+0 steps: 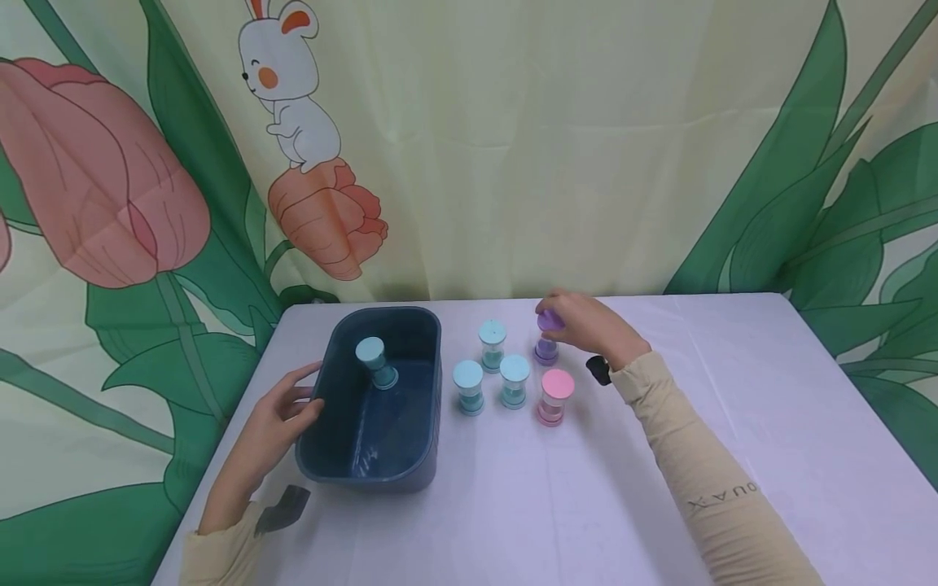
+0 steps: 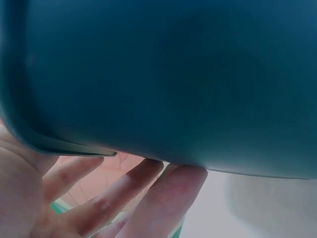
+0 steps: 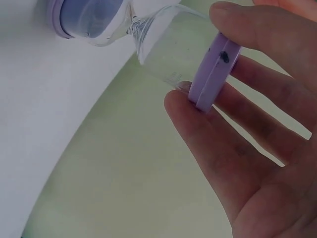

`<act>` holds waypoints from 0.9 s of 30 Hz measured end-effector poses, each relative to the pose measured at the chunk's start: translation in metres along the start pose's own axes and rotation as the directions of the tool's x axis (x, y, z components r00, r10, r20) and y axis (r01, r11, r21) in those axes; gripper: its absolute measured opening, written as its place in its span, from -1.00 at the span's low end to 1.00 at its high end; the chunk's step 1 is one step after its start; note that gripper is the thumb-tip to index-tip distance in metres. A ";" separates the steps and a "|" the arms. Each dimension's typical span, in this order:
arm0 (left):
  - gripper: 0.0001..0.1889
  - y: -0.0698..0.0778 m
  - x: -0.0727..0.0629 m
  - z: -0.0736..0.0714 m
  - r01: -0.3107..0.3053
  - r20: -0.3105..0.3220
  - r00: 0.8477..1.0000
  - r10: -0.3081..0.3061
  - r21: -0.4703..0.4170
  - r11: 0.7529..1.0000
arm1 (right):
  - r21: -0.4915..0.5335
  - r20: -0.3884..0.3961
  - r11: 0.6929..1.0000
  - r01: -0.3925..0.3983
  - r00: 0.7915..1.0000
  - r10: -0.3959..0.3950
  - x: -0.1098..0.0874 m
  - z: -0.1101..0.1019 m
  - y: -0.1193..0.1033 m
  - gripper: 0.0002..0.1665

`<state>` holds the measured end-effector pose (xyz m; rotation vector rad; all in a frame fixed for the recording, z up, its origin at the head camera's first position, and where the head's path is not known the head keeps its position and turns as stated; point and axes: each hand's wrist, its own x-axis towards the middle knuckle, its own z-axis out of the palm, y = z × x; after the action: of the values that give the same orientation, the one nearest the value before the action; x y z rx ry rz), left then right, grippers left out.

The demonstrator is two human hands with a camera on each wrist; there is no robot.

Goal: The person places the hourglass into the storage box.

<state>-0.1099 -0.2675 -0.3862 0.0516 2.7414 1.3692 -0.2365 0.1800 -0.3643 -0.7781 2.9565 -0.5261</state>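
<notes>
My right hand (image 1: 592,327) pinches the top cap of a purple sand timer (image 3: 210,74) between thumb and fingers. The timer's lower end is close over the white tabletop, with purple sand in its bottom bulb. My left hand (image 1: 282,415) rests against the left side of a dark blue bin (image 1: 421,468); in the left wrist view its fingers (image 2: 171,198) touch the bin's outer wall. Inside the bin stands one blue sand timer (image 1: 375,362). Near my right hand are a pink sand timer (image 1: 554,396) and three blue sand timers (image 1: 515,381), all upright.
The white-covered table (image 1: 703,407) ends at a printed curtain (image 1: 528,163) behind it. The bin sits on the left part of the table, with the loose timers grouped just right of it.
</notes>
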 end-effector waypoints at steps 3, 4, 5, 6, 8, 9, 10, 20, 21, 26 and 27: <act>-0.34 0.000 0.000 0.000 0.004 0.002 1.000 -0.004 0.001 1.000 | -0.011 -0.005 1.000 0.007 1.000 -0.007 0.001 -0.007 -0.003 -0.57; -0.34 0.001 0.001 0.000 0.005 0.001 1.000 -0.005 0.000 1.000 | -0.010 -0.011 1.000 0.012 1.000 -0.012 0.001 -0.010 -0.005 -0.57; -0.34 0.001 0.001 -0.001 0.006 0.000 1.000 -0.006 -0.001 1.000 | -0.008 -0.018 1.000 0.021 1.000 -0.021 0.001 -0.012 -0.006 -0.57; -0.34 0.001 0.001 -0.001 0.007 0.000 1.000 -0.007 -0.003 1.000 | -0.004 -0.024 1.000 0.027 0.999 -0.027 0.001 -0.015 -0.008 -0.57; -0.33 0.001 0.000 -0.001 0.008 0.000 1.000 -0.008 -0.006 1.000 | 0.004 -0.033 0.999 0.038 0.999 -0.038 0.002 -0.020 -0.010 -0.57; -0.33 0.002 0.000 -0.001 0.008 0.003 1.000 -0.008 -0.007 1.000 | 0.008 -0.036 0.999 0.040 0.999 -0.039 0.002 -0.021 -0.011 -0.58; -0.33 0.002 0.000 -0.001 0.010 0.006 1.000 -0.010 -0.010 1.000 | 0.012 -0.039 0.999 0.041 0.998 -0.041 0.002 -0.023 -0.012 -0.58; -0.33 0.001 -0.005 -0.002 0.032 0.005 0.999 -0.032 -0.006 0.999 | 0.018 -0.078 0.998 0.062 0.995 -0.061 0.005 -0.033 -0.028 -0.61; -0.33 0.001 -0.005 -0.001 0.029 0.006 1.000 -0.029 -0.008 1.000 | 0.018 -0.084 0.998 0.063 0.995 -0.061 0.005 -0.035 -0.030 -0.61; -0.34 0.002 -0.002 0.000 0.017 0.004 1.000 -0.017 -0.013 1.000 | 0.013 -0.107 0.996 0.087 0.991 -0.085 0.004 -0.043 -0.037 -0.61; -0.34 0.002 -0.001 0.001 0.017 0.005 1.000 -0.017 -0.014 1.000 | 0.012 -0.108 0.996 0.090 0.990 -0.088 0.004 -0.044 -0.037 -0.62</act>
<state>-0.1088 -0.2659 -0.3849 0.0308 2.7220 1.3821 -0.2274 0.1615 -0.3104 -0.9114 3.0220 -0.6161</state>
